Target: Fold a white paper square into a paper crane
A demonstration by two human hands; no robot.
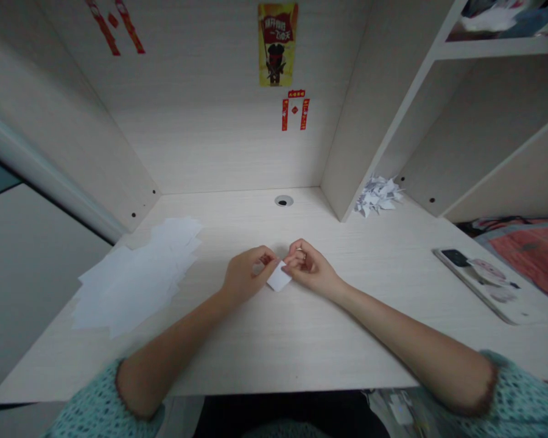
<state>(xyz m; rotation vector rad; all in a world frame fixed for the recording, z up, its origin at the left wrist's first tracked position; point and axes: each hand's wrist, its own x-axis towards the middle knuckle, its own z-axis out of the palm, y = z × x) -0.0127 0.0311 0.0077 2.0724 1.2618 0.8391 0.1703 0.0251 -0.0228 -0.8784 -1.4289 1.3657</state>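
A small folded piece of white paper (279, 278) is held between my two hands above the middle of the desk. My left hand (250, 272) pinches its upper left edge between thumb and fingers. On the other side, my right hand (311, 267) grips the upper right edge, with a ring on one finger. The paper looks like a small tilted square, one corner pointing toward me. My fingers hide its top corner.
White sheets (139, 274) lie spread in a pile at the left of the desk (256, 359). Small folded paper pieces (378, 194) are heaped behind the upright panel (369, 121). A phone (488, 286) lies at the right, near a red cloth (536, 252). A cable hole (284, 201) is at the back.
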